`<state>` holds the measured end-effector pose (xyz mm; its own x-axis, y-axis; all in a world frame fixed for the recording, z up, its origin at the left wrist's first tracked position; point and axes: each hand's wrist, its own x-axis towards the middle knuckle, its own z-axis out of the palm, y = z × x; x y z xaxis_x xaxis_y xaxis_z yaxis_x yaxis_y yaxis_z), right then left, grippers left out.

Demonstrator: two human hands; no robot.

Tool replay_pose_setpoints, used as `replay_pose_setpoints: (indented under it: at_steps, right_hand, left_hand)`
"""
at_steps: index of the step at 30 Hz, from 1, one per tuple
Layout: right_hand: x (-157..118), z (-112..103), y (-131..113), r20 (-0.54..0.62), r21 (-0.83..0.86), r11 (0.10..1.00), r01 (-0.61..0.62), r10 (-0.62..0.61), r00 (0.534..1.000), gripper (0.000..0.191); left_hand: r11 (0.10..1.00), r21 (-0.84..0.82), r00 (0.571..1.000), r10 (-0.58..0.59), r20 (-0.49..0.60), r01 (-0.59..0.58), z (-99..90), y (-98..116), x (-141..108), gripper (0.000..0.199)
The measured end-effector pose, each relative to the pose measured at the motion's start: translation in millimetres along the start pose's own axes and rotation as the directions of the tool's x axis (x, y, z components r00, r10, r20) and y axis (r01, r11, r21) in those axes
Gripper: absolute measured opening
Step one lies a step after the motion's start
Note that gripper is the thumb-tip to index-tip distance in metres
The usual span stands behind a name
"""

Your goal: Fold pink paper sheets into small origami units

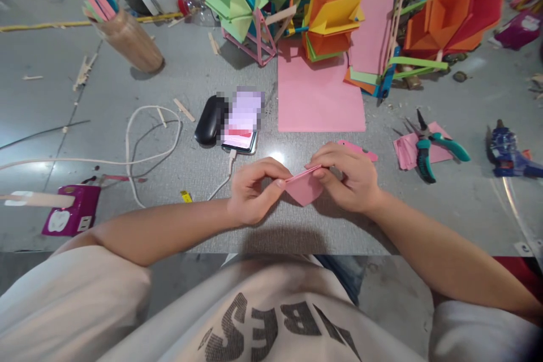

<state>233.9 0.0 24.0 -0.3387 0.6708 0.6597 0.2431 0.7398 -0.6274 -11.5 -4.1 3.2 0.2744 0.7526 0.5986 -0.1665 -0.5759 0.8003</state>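
Note:
A small folded piece of pink paper (304,188) is held between my two hands above the grey table, its pointed side toward me. My left hand (259,188) pinches its left end between thumb and fingers. On the other end, the thumb and fingers of my right hand (348,176) are closed along the folded upper edge. Just behind my right hand lies a pink cutter-like tool (358,150), partly hidden by the fingers. Farther back is a large pink paper sheet (321,96), flat on the table.
A phone (242,119) with a cable and a black case (211,120) lie left of centre. Green-handled pliers (425,147) rest on pink paper at right, near a blue glue gun (511,153). Colourful folded-paper pieces (335,17) and a stick-filled cup (133,42) stand at the back.

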Motion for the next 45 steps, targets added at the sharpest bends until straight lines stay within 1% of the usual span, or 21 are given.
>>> replay_pose_setpoints:
  at_steps: [2, 4, 6, 7, 9, 10, 13, 15, 19, 24, 30, 35, 37, 39, 41, 43, 45]
  right_hand:
    - [3, -6, 1, 0.058, 0.122, 0.990, -0.067, 0.061, 0.996, 0.013]
    - [5, -11, 2, 0.115, 0.221, 0.965, -0.139, 0.116, 0.987, 0.014]
    - [6, -16, 2, 0.169, 0.294, 0.930, -0.219, 0.175, 0.970, 0.016]
    - [7, -18, 2, 0.194, 0.320, 0.912, -0.256, 0.202, 0.960, 0.018]
    - [7, -19, 2, 0.219, 0.343, 0.889, -0.305, 0.240, 0.946, 0.021]
    - [6, -19, 2, 0.216, 0.340, 0.888, -0.310, 0.247, 0.945, 0.021]
    - [4, -13, 3, 0.176, 0.302, 0.913, -0.274, 0.229, 0.957, 0.016]
    - [2, -9, 3, 0.157, 0.282, 0.927, -0.248, 0.210, 0.965, 0.013]
    - [-1, -5, 1, 0.143, 0.284, 0.931, -0.230, 0.196, 0.970, 0.012]
    - [1, -3, -4, 0.160, 0.343, 0.895, -0.284, 0.242, 0.957, 0.017]
    - [1, -1, -5, 0.222, 0.469, 0.799, -0.377, 0.307, 0.925, 0.024]
    - [-2, -2, -4, 0.267, 0.488, 0.748, -0.450, 0.364, 0.893, 0.030]
    - [-4, 0, -4, 0.266, 0.508, 0.721, -0.471, 0.389, 0.882, 0.029]
    - [-5, 2, -4, 0.243, 0.544, 0.702, -0.460, 0.393, 0.887, 0.030]
    - [-6, 5, -3, 0.195, 0.562, 0.726, -0.397, 0.350, 0.916, 0.031]
    - [-4, 6, -3, 0.157, 0.550, 0.775, -0.312, 0.270, 0.950, 0.019]
    - [-2, 6, -2, 0.148, 0.538, 0.803, -0.256, 0.209, 0.967, 0.010]
  left_hand:
    - [0.995, -0.097, 0.997, -0.021, 0.071, 0.028, 0.0, 0, 0, 0.008]
    - [0.980, -0.181, 0.992, -0.069, 0.103, 0.087, 0.8, -1, 0, 0.011]
    - [0.964, -0.221, 0.987, -0.129, 0.096, 0.147, 1.8, -2, -1, 0.015]
    - [0.962, -0.214, 0.985, -0.155, 0.079, 0.169, 2.3, -2, -1, 0.017]
    - [0.972, -0.147, 0.984, -0.179, 0.029, 0.181, 3.0, -2, 0, 0.017]
    - [0.980, -0.096, 0.985, -0.174, 0.003, 0.173, 3.3, -2, 0, 0.015]
    - [0.992, 0.071, 0.994, -0.106, -0.035, 0.108, 3.7, 0, 2, 0.009]
    - [0.982, 0.170, 0.996, -0.074, -0.042, 0.080, 3.6, 2, 3, 0.013]
    - [0.950, 0.294, 0.993, -0.090, -0.071, 0.107, 2.5, 6, 3, 0.023]
    - [0.941, 0.325, 0.996, -0.073, -0.058, 0.088, 0.9, 9, 3, 0.024]
    - [0.945, 0.320, 0.998, -0.052, -0.036, 0.061, -0.2, 6, 3, 0.028]
    - [0.950, 0.303, 0.997, -0.075, -0.030, 0.081, -0.8, 5, 3, 0.029]
    - [0.952, 0.298, 0.997, -0.073, -0.023, 0.077, -0.6, 5, 3, 0.030]
    - [0.952, 0.301, 0.998, -0.058, -0.022, 0.062, 0.0, 3, 2, 0.028]
    - [0.946, 0.320, 0.998, -0.035, -0.052, 0.050, 0.9, 1, 0, 0.023]
    - [0.943, 0.331, 0.996, -0.004, -0.091, 0.034, 1.5, -2, -1, 0.015]
    - [0.952, 0.307, 0.996, 0.040, -0.082, -0.013, 1.7, -6, 0, 0.009]
